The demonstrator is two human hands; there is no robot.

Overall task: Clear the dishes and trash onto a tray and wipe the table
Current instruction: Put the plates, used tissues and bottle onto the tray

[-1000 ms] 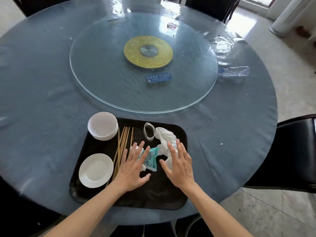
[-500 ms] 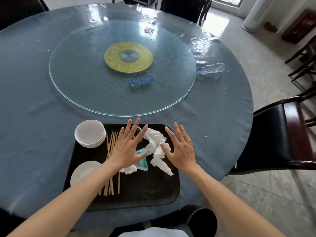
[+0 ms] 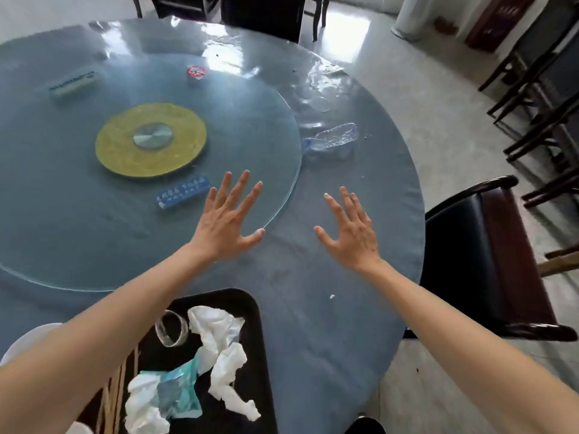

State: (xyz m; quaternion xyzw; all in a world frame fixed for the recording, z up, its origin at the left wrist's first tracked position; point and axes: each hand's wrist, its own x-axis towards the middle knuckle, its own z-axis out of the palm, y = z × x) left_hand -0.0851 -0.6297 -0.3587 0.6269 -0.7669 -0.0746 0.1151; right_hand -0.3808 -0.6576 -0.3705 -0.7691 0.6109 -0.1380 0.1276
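Now both hands, left hand [image 3: 225, 225] and right hand [image 3: 351, 234], fingers spread and empty above the tabletop [image 3: 329, 308], crushed bottle [image 3: 333, 139] beyond the fingertips, tray [image 3: 247, 311] well behind.

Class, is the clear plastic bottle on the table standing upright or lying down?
Lying down: the plastic bottle rests on its side, crumpled, beside the glass turntable.

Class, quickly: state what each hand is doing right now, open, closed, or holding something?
Left hand: open, fingers spread, holding nothing.
Right hand: open, fingers spread, holding nothing.
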